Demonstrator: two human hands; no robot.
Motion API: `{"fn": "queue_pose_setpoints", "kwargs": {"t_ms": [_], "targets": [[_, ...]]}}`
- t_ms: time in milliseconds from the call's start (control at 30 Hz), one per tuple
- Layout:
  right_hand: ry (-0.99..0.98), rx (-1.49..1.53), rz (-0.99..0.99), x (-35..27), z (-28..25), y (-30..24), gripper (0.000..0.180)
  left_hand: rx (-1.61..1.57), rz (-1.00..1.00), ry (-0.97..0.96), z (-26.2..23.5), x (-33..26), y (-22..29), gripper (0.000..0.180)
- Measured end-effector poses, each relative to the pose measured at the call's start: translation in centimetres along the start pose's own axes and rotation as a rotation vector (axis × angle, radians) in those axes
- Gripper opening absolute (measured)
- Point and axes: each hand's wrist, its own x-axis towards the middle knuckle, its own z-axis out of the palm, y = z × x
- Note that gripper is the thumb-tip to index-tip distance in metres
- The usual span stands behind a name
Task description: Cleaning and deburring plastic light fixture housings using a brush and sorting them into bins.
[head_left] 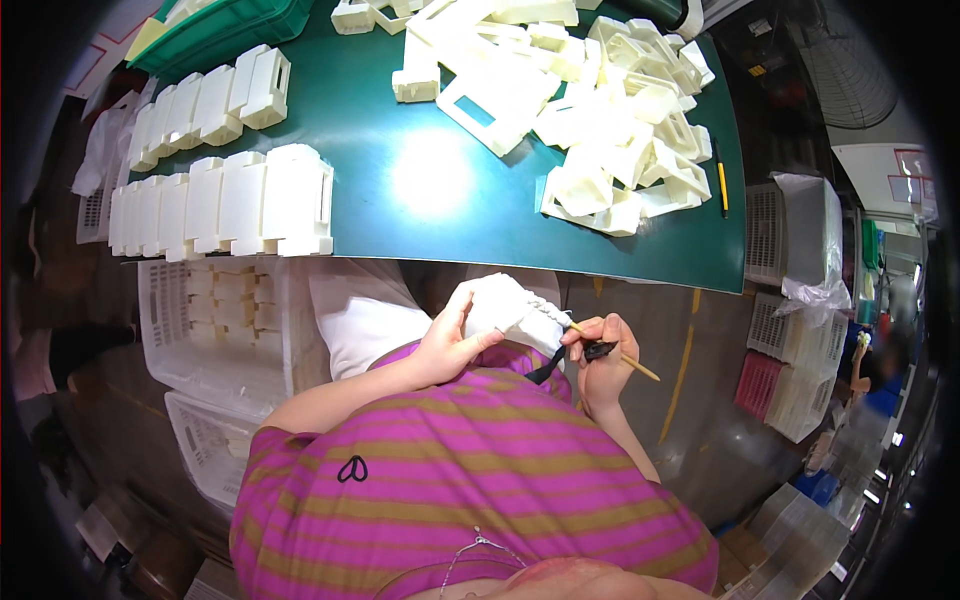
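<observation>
A clear plastic bag [812,240] is lying over a white perforated crate at the right, just beside the green bench. A white sign with red marks [900,180] is standing further right. No screens or labels are showing clearly.

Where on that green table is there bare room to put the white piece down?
Bare green table lies between the lined-up white housings on the left and the loose heap of white parts on the right, down to the near edge. The far right is crowded.

Rows of plastic parts [225,205] left on the table [420,190], loose heap [600,110] right, crates [215,330] below.
</observation>
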Motion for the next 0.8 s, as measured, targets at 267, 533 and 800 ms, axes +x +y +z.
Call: {"fn": "queue_pose_setpoints", "kwargs": {"t_ms": [267, 533, 800], "targets": [[0.048, -0.184, -0.062, 1.7, 1.0, 0.5, 0.029, -0.205, -0.075, -0.11, -1.4, -1.0, 1.7, 0.064], [0.042, 0.068, -0.04, 4.1, 2.2, -0.6, 0.034, 0.977, 0.191, 0.277, -5.7, 4.9, 11.1, 0.06], [-0.045, 0.071, 0.071, 3.7, 1.7, -0.1, 0.035, 1.571, 0.18, 0.344, -5.9, 3.7, 9.0, 0.066]]}}
